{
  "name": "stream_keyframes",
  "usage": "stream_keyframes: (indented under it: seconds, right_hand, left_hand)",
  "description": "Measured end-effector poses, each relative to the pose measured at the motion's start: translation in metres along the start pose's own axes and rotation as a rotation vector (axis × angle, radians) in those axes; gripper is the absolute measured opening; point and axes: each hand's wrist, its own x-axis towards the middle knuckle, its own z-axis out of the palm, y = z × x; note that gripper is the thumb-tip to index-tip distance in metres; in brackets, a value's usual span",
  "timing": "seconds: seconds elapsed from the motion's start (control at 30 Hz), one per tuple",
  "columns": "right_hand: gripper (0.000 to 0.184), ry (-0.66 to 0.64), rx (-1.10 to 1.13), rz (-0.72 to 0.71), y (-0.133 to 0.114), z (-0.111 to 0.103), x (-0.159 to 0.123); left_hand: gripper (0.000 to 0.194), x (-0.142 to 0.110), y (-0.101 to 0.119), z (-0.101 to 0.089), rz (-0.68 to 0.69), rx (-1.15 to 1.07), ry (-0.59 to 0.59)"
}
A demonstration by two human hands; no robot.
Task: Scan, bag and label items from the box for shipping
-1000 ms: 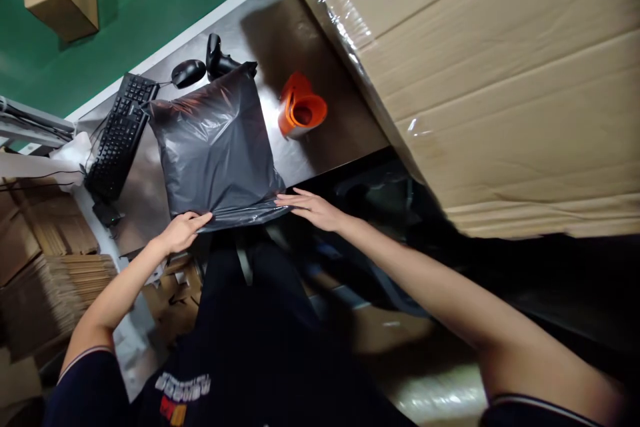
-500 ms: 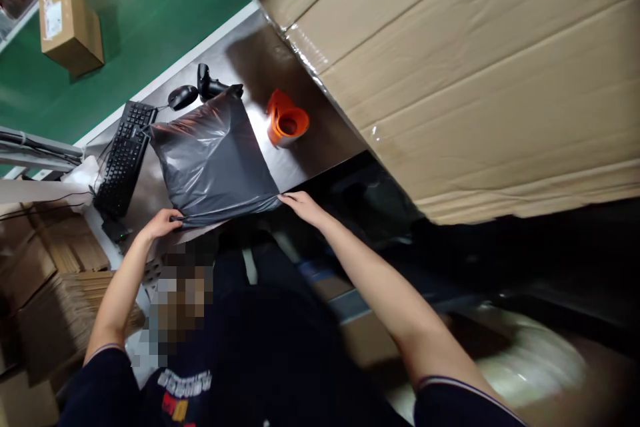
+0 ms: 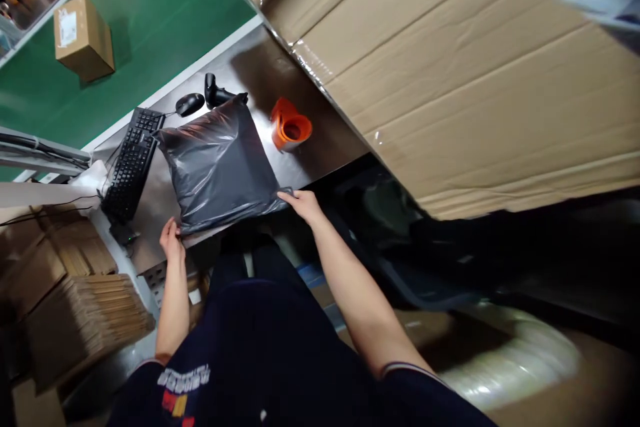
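Observation:
A dark grey plastic mailing bag (image 3: 220,167) lies on the metal table, its near edge along the table's front. My right hand (image 3: 303,205) pinches the bag's near right corner between thumb and fingers, and a bit of film sticks out there. At the near left corner is my left hand (image 3: 173,238), fingers bent and closed against the edge of the bag; the exact grip is hard to see. Beyond the bag's far edge rests a black handheld scanner (image 3: 216,93), partly behind the bag.
Left of the bag are a black keyboard (image 3: 133,163) and a mouse (image 3: 190,105). An orange tape roll or dispenser (image 3: 290,127) stands to the right. A large cardboard sheet (image 3: 450,87) overhangs the right side. A carton (image 3: 84,40) sits on the green surface; flattened cardboard (image 3: 107,307) is stacked at left.
My left hand has turned more upright and shifted slightly at the bag's corner. My right hand keeps its corner, where more film now shows. The view has shifted a little.

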Motion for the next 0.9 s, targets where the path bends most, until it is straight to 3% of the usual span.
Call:
stream_keyframes:
  seconds: [0.1, 0.2, 0.27, 0.33, 0.37, 0.5, 0.63, 0.77, 0.9]
  right_hand:
    - [0.068, 0.073, -0.105, -0.006, -0.009, -0.008, -0.006]
    - [0.078, 0.323, -0.312, -0.127, -0.023, -0.006, -0.034]
    - [0.094, 0.432, -0.458, -0.279, -0.032, 0.012, -0.057]
    - [0.101, 0.368, -0.552, -0.445, -0.04, 0.039, -0.074]
    - [0.104, 0.306, -0.58, -0.514, -0.043, 0.054, -0.077]
    - [0.114, 0.107, -0.619, -0.608, -0.052, 0.096, -0.064]
    - [0.118, 0.005, -0.615, -0.634, -0.055, 0.101, -0.04]
    - [0.121, -0.006, -0.593, -0.649, -0.055, 0.099, -0.031]
    - [0.12, -0.012, -0.603, -0.635, -0.057, 0.098, -0.032]
  left_hand:
    - [0.072, -0.003, 0.005, -0.02, 0.016, 0.029, 0.179]
    - [0.065, -0.028, 0.019, -0.025, 0.281, 0.175, 0.243]
    - [0.059, -0.054, 0.03, -0.013, 0.591, 0.352, 0.077]
    - [0.056, -0.076, 0.041, 0.006, 0.822, 0.517, -0.209]
    - [0.055, -0.082, 0.046, 0.013, 0.868, 0.582, -0.322]
    - [0.055, -0.067, 0.066, 0.019, 0.734, 0.747, -0.54]
    - [0.028, -0.03, 0.084, 0.008, 0.452, 0.652, -0.797]
    - [0.027, -0.015, 0.096, 0.011, 0.273, 0.594, -0.823]
    - [0.027, -0.014, 0.098, 0.013, 0.287, 0.599, -0.89]
